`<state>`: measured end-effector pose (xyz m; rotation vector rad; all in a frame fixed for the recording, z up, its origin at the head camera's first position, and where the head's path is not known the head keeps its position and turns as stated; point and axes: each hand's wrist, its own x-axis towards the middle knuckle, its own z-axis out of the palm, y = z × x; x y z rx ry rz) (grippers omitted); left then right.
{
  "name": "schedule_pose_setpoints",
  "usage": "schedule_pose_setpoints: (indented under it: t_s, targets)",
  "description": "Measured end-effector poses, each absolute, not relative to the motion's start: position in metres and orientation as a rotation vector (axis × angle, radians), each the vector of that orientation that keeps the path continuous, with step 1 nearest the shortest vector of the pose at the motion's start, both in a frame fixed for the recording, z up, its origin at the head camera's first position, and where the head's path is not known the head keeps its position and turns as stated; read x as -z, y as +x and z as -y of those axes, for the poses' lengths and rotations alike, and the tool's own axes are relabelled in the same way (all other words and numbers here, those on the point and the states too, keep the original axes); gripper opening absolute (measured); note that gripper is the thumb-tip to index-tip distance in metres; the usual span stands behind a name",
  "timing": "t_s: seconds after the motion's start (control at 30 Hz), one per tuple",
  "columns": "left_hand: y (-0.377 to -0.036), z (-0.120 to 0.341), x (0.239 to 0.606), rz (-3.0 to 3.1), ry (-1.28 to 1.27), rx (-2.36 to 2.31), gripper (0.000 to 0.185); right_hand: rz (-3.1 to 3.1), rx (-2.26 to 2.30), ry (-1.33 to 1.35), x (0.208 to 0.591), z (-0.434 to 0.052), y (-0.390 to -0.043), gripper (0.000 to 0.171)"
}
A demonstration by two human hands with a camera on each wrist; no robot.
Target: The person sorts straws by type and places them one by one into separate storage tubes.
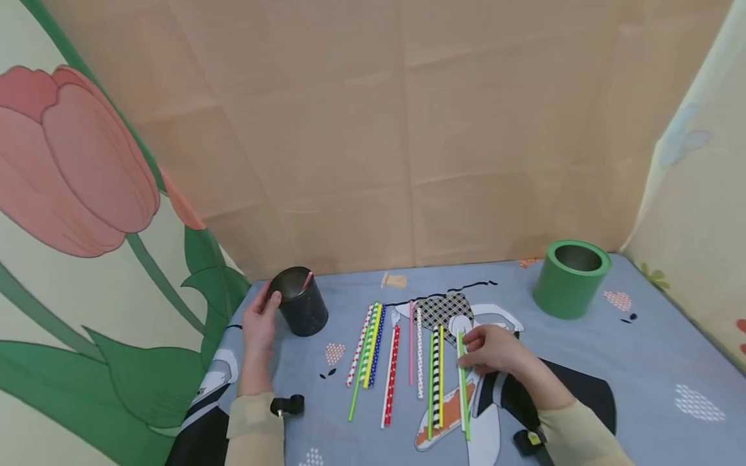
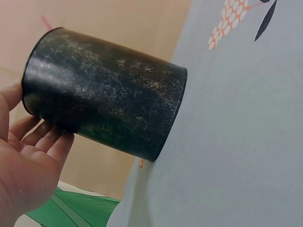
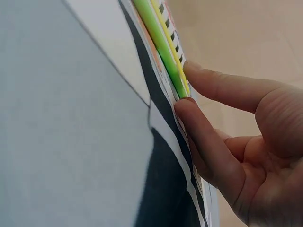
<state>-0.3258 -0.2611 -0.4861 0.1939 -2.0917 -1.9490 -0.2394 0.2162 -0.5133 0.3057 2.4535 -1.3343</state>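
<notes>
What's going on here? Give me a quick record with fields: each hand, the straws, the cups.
left hand: holds the dark cup by its side
dark cup: on the cloth, tilted, one pink straw inside
right hand: fingertips on a green straw, about to pinch it
straws: a row of coloured and patterned ones flat on the cloth between the hands
green cup: upright, far right, apart from both hands
</notes>
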Motion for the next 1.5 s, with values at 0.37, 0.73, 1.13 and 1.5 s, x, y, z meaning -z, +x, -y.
schedule_pose_setpoints:
  t_s: [0.37,0.73,1.13,1.5]
  targets:
    - [-0.325,0.264,0.484,2.113,0.181,1.995,0.059,-2.499,1.261,0.290,0.514,-0.212,-0.241,0.048]
    - [-0.326,0.262,0.484,2.101,0.161,1.970,0.061,-2.545,1.210,0.256,0.511,-0.211,-0.236,0.040]
    - [-0.326,0.263,0.486,2.095,0.164,1.976,0.062,-2.523,1.191,0.315,0.506,-0.209,-0.234,0.044]
    - [-0.327,0.263,0.487,2.102,0.164,1.944,0.062,-2.531,1.211,0.269,0.509,-0.212,-0.235,0.041]
